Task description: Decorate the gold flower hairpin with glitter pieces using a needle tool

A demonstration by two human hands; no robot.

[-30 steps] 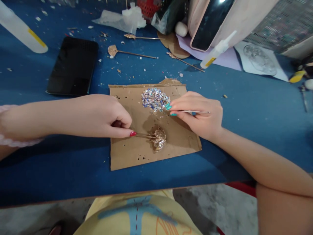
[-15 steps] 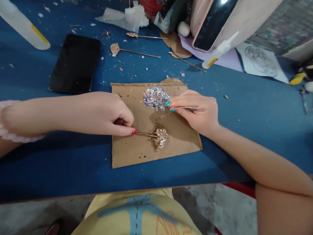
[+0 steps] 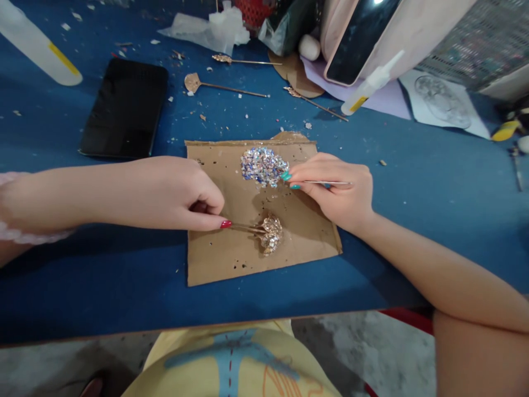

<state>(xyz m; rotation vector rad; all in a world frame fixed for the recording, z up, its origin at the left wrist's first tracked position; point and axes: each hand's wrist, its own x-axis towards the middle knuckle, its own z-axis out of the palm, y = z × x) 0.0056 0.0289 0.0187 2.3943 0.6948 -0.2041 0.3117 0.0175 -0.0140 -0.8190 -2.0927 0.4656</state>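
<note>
My left hand (image 3: 182,193) is closed, pinching the stem of a gold hairpin (image 3: 248,227) between thumb and fingers. The pin's fan-shaped leaf head is partly covered with shiny chips and rests over a piece of cardboard (image 3: 215,264). My right hand (image 3: 336,187) is closed around slim metal tweezers (image 3: 326,182). Their tips are hidden by the fingers or too small to make out, at the right edge of a pile of iridescent chips (image 3: 263,165) on the cardboard. Whether a chip is between the tips does not show.
Behind the cardboard lie several gold hair sticks (image 3: 231,88) among scattered chips. A black phone or tablet (image 3: 126,107) lies at left. Glue bottles stand or lie at far left (image 3: 45,49) and back right (image 3: 370,85). Another phone (image 3: 359,38) leans at the back.
My right hand has shifted very slightly right, away from the chip pile, with the tweezers. My left hand and the hairpin stay nearly in place. The camera view has moved a little.
</note>
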